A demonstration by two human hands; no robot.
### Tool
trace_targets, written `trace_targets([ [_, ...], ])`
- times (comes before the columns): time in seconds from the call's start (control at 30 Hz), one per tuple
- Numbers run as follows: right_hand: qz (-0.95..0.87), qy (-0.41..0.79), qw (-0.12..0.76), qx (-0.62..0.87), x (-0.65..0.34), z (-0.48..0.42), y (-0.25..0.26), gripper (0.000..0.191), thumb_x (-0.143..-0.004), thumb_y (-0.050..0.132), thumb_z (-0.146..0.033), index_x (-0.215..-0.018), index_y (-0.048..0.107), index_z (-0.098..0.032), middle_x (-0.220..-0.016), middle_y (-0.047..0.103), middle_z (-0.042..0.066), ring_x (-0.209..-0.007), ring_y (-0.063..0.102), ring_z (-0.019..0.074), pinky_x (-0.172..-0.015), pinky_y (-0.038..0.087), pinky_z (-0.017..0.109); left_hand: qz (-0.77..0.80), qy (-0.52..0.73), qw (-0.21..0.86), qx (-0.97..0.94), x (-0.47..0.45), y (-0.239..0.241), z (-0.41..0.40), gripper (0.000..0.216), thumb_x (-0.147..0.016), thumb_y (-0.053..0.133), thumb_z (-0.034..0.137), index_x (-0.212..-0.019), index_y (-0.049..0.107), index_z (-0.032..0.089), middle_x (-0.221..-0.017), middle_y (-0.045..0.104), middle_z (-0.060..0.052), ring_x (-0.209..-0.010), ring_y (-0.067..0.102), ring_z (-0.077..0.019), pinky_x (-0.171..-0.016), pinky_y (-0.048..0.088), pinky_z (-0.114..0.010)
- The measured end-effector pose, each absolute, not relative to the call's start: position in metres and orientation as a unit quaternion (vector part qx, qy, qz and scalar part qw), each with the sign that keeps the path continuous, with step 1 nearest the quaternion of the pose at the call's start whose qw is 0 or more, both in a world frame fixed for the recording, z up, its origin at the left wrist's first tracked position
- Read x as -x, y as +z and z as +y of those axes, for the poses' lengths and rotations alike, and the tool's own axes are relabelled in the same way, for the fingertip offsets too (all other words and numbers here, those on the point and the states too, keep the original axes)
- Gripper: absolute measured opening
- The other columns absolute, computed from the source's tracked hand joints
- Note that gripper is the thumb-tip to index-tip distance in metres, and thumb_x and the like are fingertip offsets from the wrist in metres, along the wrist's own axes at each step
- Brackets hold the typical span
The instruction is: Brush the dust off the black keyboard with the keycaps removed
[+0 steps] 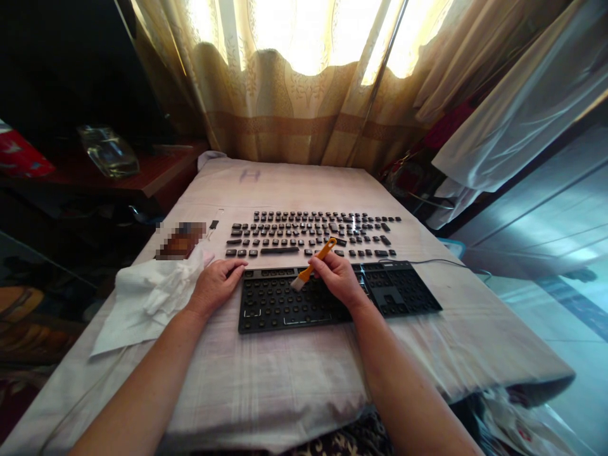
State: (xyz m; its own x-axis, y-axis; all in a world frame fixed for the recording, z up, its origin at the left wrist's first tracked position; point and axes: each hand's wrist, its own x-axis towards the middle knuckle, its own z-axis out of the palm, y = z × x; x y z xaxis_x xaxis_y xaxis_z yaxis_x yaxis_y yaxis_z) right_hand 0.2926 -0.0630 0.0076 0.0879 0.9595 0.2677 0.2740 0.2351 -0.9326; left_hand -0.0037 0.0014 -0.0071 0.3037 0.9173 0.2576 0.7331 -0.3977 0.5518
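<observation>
A black keyboard base (285,322), stripped of its keycaps, lies flat on the cloth-covered table. At its upper left corner my left hand (217,284) grips the edge with thumb and fingers. My right hand (336,277) is closed around a small brush with a yellow handle (325,249) and pale bristles. The bristles touch or nearly touch the key posts in the upper left part of the base. Behind the base, loose black keycaps (280,233) are laid out in rows, with the long space bar (279,250) in the front row.
White crumpled tissue (142,301) lies left of my left hand, near a blurred-out item (183,240) and a small black piece (214,224). The keyboard's cable (437,260) runs off to the right. A glass (110,152) stands on a side cabinet; curtains (285,107) hang behind.
</observation>
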Motion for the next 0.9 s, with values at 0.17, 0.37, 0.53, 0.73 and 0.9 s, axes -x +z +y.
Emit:
trace_targets([
  [0.17,-0.608,0.328,0.505,0.517,-0.2943,-0.0634,0.0059,0.04,-0.086,0.066,-0.058,-0.08,0.069,-0.019,-0.067,0.065,0.001,-0.06,0.058,0.0158,-0.059,0.048,0.028,0.524,0.268,0.166,-0.791,0.0035,-0.0066,0.0014,0.037,-0.086,0.048,0.048,-0.097,0.077,0.027,-0.103,0.08,-0.005,-0.096,0.073,-0.0265,-0.09,0.056,-0.042],
  [0.37,-0.607,0.364,0.485,0.513,-0.2961,-0.0645,0.0095,0.039,-0.086,0.066,-0.058,-0.076,0.067,-0.019,-0.064,0.065,0.001,-0.057,0.058,0.0145,-0.057,0.048,0.027,0.52,0.27,0.167,-0.793,0.0041,-0.0064,0.0012,0.036,-0.087,0.049,0.048,-0.098,0.077,0.028,-0.103,0.08,-0.004,-0.096,0.073,-0.0261,-0.09,0.056,-0.041],
  [0.53,-0.573,0.377,0.52,0.509,-0.2951,-0.0639,0.013,0.042,-0.084,0.066,-0.062,-0.078,0.067,-0.02,-0.065,0.064,0.0,-0.057,0.056,0.0143,-0.058,0.05,0.028,0.519,0.273,0.165,-0.793,0.004,-0.0072,0.0017,0.034,-0.088,0.05,0.047,-0.098,0.077,0.029,-0.102,0.08,-0.003,-0.096,0.073,-0.0252,-0.09,0.056,-0.039],
  [0.73,-0.588,0.348,0.52,0.512,-0.2907,-0.063,0.0082,0.042,-0.084,0.067,-0.061,-0.081,0.07,-0.019,-0.068,0.065,0.001,-0.058,0.057,0.0148,-0.059,0.05,0.029,0.524,0.271,0.168,-0.79,0.0028,-0.006,0.0007,0.037,-0.087,0.049,0.047,-0.099,0.077,0.027,-0.104,0.08,-0.004,-0.097,0.073,-0.0267,-0.09,0.056,-0.041],
  [0.9,-0.613,0.352,0.485,0.515,-0.2927,-0.0646,0.0088,0.038,-0.087,0.067,-0.055,-0.078,0.068,-0.018,-0.065,0.064,0.0,-0.057,0.058,0.0144,-0.057,0.047,0.027,0.522,0.269,0.17,-0.791,0.003,-0.0055,0.0004,0.036,-0.087,0.049,0.047,-0.098,0.077,0.027,-0.104,0.08,-0.004,-0.097,0.073,-0.0259,-0.09,0.056,-0.04],
])
